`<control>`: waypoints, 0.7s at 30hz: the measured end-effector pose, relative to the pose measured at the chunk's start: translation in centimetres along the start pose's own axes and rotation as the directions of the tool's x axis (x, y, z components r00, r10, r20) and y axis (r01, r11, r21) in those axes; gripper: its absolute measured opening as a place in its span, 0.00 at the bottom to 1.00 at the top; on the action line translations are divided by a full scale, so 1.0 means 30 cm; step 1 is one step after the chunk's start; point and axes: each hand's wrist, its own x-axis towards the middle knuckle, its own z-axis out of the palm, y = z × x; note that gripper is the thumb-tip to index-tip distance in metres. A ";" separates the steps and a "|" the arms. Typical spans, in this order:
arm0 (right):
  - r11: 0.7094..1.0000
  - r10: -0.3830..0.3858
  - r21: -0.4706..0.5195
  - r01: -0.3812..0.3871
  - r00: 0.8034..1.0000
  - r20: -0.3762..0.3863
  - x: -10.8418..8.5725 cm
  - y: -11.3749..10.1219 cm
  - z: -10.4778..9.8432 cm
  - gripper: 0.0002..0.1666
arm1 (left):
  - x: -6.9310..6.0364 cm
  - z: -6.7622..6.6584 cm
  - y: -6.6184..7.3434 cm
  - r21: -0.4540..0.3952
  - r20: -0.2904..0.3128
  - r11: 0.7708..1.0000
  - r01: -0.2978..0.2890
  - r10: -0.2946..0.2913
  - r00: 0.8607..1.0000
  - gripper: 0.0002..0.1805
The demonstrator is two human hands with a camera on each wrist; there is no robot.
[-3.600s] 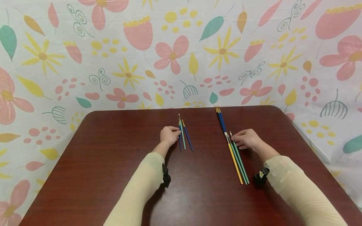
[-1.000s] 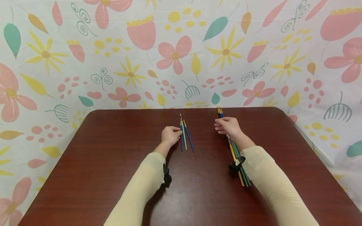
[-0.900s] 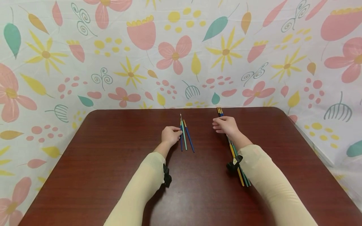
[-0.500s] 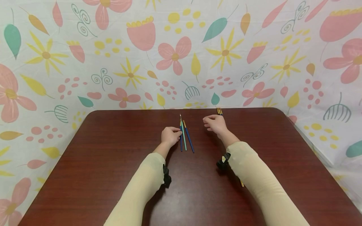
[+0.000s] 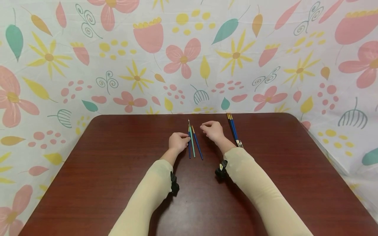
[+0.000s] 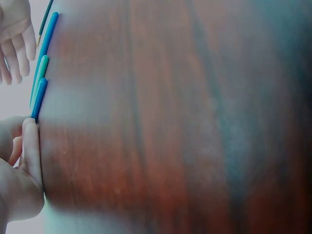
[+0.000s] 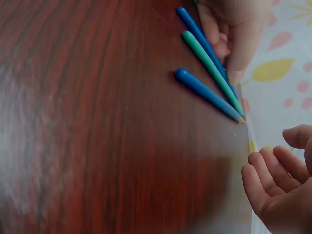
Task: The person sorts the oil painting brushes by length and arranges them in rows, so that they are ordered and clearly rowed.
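Observation:
Three slim paintbrushes lie on the table between the hands: a blue paintbrush (image 5: 189, 150) on the left, a teal paintbrush (image 5: 193, 145) in the middle, and another blue paintbrush (image 5: 198, 145) on the right. My left hand (image 5: 177, 142) pinches the leftmost blue one between thumb and fingers, its handle end sticking out in the left wrist view. Just right of the trio hovers my right hand (image 5: 213, 131), holding nothing. Its fingers are loosely bent and apart from the brushes in the right wrist view, where the nearer blue handle (image 7: 207, 92) shows clearly.
Several more blue paintbrushes (image 5: 233, 126) lie farther right, reaching the table's back edge. Pale brush tips (image 5: 238, 143) show below them; the rest is hidden by my right sleeve (image 5: 251, 177). A flower-patterned cloth (image 5: 183, 88) stands behind the dark wooden table (image 5: 118, 164).
My right hand has moved left, from the green and yellow brushes, past the blue ones, to beside the three brushes. My left hand has kept its place.

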 end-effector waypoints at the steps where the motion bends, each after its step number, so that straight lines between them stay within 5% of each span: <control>1: 1.000 -0.008 -0.018 0.008 1.000 -0.004 0.001 -0.001 0.008 0.19 | 0.001 0.000 0.000 0.001 -0.001 1.000 -0.001 0.001 1.000 0.12; 13: 0.965 -0.139 -0.230 0.127 0.990 -0.038 0.028 0.004 0.087 0.20 | -0.001 0.000 -0.001 0.012 0.002 1.000 -0.011 0.011 1.000 0.12; 21: 0.935 -0.114 -0.338 0.108 0.993 0.004 0.028 0.000 0.127 0.21 | 0.004 -0.001 0.003 0.005 0.005 1.000 -0.004 0.004 1.000 0.12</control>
